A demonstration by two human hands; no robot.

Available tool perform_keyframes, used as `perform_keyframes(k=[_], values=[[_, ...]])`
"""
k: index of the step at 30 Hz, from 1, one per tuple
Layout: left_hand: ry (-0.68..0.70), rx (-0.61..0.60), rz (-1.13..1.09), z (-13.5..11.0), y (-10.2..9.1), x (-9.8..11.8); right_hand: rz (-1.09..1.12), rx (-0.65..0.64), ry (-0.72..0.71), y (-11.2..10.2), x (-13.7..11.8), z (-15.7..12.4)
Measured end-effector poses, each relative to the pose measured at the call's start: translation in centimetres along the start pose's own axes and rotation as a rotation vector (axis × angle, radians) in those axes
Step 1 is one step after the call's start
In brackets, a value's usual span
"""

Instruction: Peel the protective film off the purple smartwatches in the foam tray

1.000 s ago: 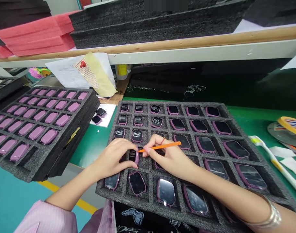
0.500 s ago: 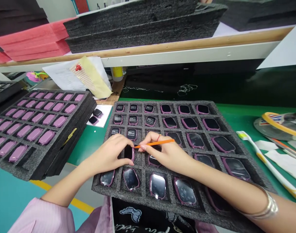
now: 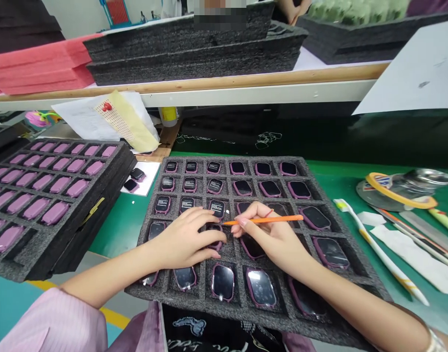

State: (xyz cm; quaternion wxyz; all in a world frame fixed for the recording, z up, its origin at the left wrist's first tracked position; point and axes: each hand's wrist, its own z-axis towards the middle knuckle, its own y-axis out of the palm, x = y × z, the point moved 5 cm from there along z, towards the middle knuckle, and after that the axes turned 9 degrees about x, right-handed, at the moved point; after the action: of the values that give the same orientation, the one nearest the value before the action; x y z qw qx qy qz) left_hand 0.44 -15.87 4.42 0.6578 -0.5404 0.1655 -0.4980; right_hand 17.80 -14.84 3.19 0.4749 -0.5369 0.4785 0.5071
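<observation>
A dark grey foam tray point(image 3: 224, 308) lies in front of me, holding rows of purple-cased smartwatches with their screens up. My left hand point(image 3: 189, 237) rests over it, its fingers and thumb around a smartwatch point(image 3: 215, 229) in the fourth row, partly covered by the fingers. In my right hand point(image 3: 268, 234) is a slim orange stick point(image 3: 279, 219), pinched between thumb and fingers. The stick's thin dark tip points left, at the edge of that watch. Several watches in the upper left show white text, such as this smartwatch point(image 3: 190, 184).
Stacked foam trays point(image 3: 117, 161) with purple watch pieces stand at left. Two smartwatches point(image 3: 131, 184) lie on white paper. To the right are a toothbrush point(image 3: 381, 254), a metal-topped bottle point(image 3: 425, 178) and thin tools. A shelf point(image 3: 246, 90) crosses above; a person's hands show behind it.
Both hands have shifted right, from a watch in the second column to one in the third. The orange stick has moved along with my right hand. The camera view has turned slightly right.
</observation>
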Motion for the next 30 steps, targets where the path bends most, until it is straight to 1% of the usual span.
perform_keyframes(k=[4, 6, 11, 16, 18, 20, 21, 23, 26, 28, 30], values=[[-0.127, 0.081, -0.163, -0.3, -0.6, -0.7, -0.004, -0.039, 0.030, 0.5, 0.9, -0.5], [-0.149, 0.105, -0.191, -0.3, -0.5, -0.8, -0.013, -0.053, 0.031, 0.6, 1.2, -0.6], [-0.179, 0.093, -0.230, -0.2, 0.0, -0.9, -0.030, -0.075, 0.015, 0.7, 1.5, -0.7], [-0.274, 0.055, -0.251, -0.1, -0.1, -1.3, -0.058, -0.107, -0.028, 0.6, 1.6, -0.8], [-0.250, -0.010, -0.246, 0.5, -0.5, -1.3, -0.073, -0.116, -0.047, 0.6, 1.5, -0.9], [-0.178, -0.096, -0.259, 1.5, -0.9, -1.3, -0.087, -0.108, -0.058, 0.6, 1.4, -1.0], [-0.147, -0.120, -0.268, 2.1, -1.1, -1.5, -0.094, -0.102, -0.060, 0.6, 1.4, -1.0], [-0.125, -0.110, -0.240, 3.3, -1.4, -2.1, -0.102, -0.094, -0.061, 0.7, 1.2, -1.1], [-0.080, -0.109, -0.040, 4.7, -0.7, -3.3, -0.086, -0.080, -0.040, 0.7, 0.8, -0.8], [-0.030, -0.134, 0.077, 5.1, 0.1, -3.8, -0.059, -0.047, -0.023, 0.3, 0.3, 0.0], [-0.007, -0.136, 0.143, 5.1, 0.4, -4.3, -0.030, -0.009, -0.019, -0.2, -0.5, 1.2]])
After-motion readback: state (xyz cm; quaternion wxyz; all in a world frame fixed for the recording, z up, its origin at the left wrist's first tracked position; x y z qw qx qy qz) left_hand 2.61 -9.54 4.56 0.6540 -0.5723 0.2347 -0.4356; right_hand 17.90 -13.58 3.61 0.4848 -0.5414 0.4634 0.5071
